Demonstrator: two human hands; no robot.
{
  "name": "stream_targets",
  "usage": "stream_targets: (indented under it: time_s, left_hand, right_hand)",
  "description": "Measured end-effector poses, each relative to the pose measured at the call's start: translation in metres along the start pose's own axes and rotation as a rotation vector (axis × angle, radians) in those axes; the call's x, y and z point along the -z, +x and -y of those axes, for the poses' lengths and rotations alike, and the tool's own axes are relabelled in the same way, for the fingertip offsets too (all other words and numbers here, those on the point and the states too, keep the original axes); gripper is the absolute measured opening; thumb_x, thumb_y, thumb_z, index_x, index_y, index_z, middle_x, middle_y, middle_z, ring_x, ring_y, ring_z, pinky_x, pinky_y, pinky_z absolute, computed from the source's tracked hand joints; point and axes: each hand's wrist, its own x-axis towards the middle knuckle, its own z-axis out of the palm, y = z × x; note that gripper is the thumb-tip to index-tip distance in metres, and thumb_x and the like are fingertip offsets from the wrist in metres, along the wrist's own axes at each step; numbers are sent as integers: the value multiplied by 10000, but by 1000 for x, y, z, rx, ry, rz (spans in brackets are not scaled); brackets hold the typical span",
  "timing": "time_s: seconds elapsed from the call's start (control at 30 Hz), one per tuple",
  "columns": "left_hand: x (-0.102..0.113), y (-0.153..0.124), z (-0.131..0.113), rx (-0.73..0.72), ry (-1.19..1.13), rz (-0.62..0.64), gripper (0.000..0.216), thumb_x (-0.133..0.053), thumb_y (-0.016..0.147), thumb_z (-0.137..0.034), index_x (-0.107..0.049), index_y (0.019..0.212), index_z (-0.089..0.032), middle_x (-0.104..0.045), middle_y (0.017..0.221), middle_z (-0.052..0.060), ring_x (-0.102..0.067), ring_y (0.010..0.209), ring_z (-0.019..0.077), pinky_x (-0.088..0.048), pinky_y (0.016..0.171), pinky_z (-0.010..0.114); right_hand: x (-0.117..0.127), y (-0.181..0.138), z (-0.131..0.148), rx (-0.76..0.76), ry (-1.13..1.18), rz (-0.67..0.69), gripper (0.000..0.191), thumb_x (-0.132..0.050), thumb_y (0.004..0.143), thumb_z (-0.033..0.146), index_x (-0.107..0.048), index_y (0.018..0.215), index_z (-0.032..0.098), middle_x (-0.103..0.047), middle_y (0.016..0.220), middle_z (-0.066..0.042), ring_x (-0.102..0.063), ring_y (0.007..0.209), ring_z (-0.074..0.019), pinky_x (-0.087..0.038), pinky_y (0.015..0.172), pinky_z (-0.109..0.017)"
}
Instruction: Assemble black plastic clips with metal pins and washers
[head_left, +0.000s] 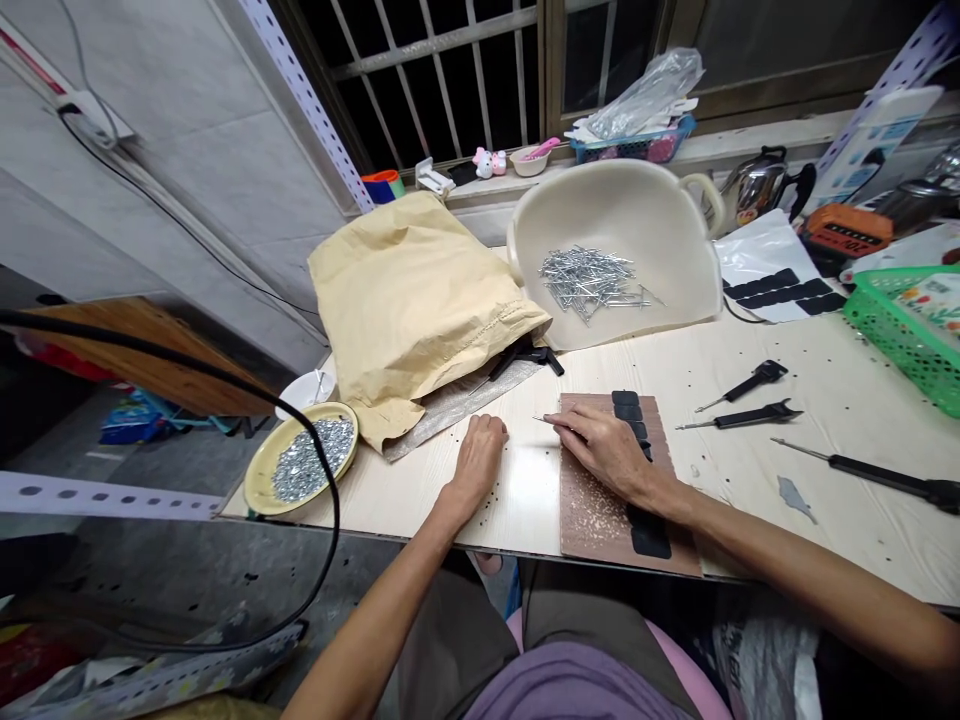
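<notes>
My right hand (604, 447) rests on a brown board (600, 510) at the table's front edge, its fingers pinched on a thin metal nail (546, 420) that points left. A strip of black pads (631, 415) lies on the board under and beside this hand. My left hand (480, 455) sits curled, knuckles down, on the white table (750, 470) just left of the board; nothing shows in it. A cream plastic basin (622, 215) holding a heap of nails (589, 280) stands behind the board.
A tan paper sack (412, 300) lies at the back left, with a yellow dish of small metal bits (304, 460) at the left corner. Black-handled tools (742, 385) lie to the right, and a green basket (911, 320) stands at the far right. A kettle (757, 185) stands behind.
</notes>
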Motion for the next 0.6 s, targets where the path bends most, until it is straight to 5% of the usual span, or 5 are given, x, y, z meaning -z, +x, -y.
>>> stream_targets:
  time_s: [0.17, 0.27, 0.6]
  left_hand:
    - [4, -1, -22, 335, -792, -65, 193, -560, 808, -336, -595, 797, -146, -629, 761, 40, -540, 619, 128, -439, 592, 272]
    - [4, -2, -39, 417, -1139, -116, 274, -632, 754, -383, -610, 836, -123, -633, 749, 33, -549, 607, 98, -448, 592, 238]
    - [6, -4, -54, 493, -1356, -142, 267, -753, 639, -310, -627, 767, -112, -613, 666, 1, -555, 576, 73, -466, 610, 220]
  right_hand:
    - [2, -1, 9, 30, -7, 42, 307, -426, 932, 232, -584, 1194, 244, -603, 895, -44, -573, 767, -144, -441, 635, -243]
    - [1, -1, 13, 34, -74, 54, 318, -430, 928, 234, -570, 1212, 268, -590, 862, -32, -557, 727, -136, -392, 573, -226]
    - [8, -6, 20, -12, -160, 50, 285, -415, 939, 267, -593, 1162, 262, -592, 844, -28, -551, 711, -133, -334, 541, -226]
